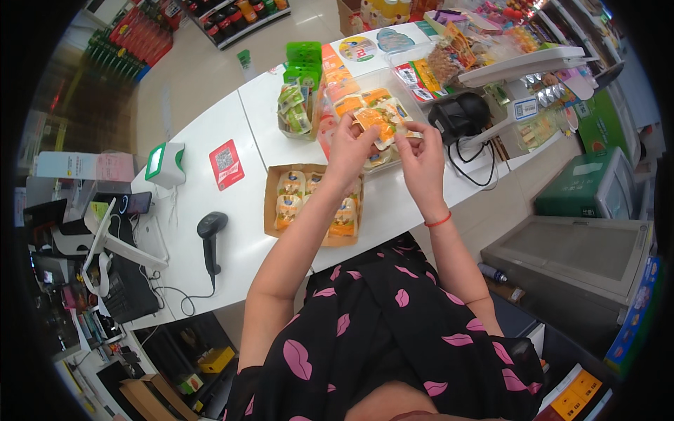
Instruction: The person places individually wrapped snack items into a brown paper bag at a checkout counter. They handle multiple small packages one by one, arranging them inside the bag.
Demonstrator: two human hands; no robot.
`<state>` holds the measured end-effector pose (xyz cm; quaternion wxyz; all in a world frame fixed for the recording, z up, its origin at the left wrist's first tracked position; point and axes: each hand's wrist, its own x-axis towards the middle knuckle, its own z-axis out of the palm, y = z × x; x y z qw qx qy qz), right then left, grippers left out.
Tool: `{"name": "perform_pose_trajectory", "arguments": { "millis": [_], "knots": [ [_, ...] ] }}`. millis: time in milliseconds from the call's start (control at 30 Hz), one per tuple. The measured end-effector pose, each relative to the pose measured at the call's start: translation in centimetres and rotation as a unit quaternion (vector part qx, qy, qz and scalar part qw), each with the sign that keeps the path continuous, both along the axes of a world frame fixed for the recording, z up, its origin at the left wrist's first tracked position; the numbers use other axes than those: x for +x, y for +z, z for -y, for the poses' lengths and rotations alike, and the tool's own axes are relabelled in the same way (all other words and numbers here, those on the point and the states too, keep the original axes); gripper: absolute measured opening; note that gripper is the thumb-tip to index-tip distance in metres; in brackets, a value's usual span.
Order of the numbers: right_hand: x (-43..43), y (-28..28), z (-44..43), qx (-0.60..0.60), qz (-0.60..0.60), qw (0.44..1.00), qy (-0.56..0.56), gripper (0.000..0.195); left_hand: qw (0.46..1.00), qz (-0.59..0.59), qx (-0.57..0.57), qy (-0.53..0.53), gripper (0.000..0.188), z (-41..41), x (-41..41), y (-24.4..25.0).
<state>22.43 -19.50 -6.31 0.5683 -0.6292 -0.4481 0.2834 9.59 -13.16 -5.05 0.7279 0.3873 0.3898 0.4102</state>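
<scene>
Both hands pinch orange-and-white snack packets (377, 125) above a clear plastic bin (416, 105). My left hand (349, 150) grips their left side, its thumb on the front. On their right edge are the fingertips of my right hand (423, 163). Similar packets (375, 96) lie in the bin under and behind the held ones. Nearer to me, partly beneath my left forearm, an open cardboard box (271, 202) holds several packets (289, 210) of the same kind. Whether I hold one packet or two overlapping ones is hard to tell.
Left of the bin stands a green display box (304, 68) with small packets. A red printed-code card (227, 164), a handheld barcode scanner (211, 242) and a white-green payment device (165, 164) occupy the counter's left. A black device (459, 117) with a looping cable stands right of the bin.
</scene>
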Motion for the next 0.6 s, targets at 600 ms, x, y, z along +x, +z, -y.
{"name": "perform_pose_trajectory", "arguments": {
  "millis": [600],
  "knots": [
    [-9.6,-1.7,1.9,-0.081,-0.183,0.955,0.218,0.043,0.972,-0.192,0.069,0.113,0.035,8.1,-13.1,-3.6]
  ]
}}
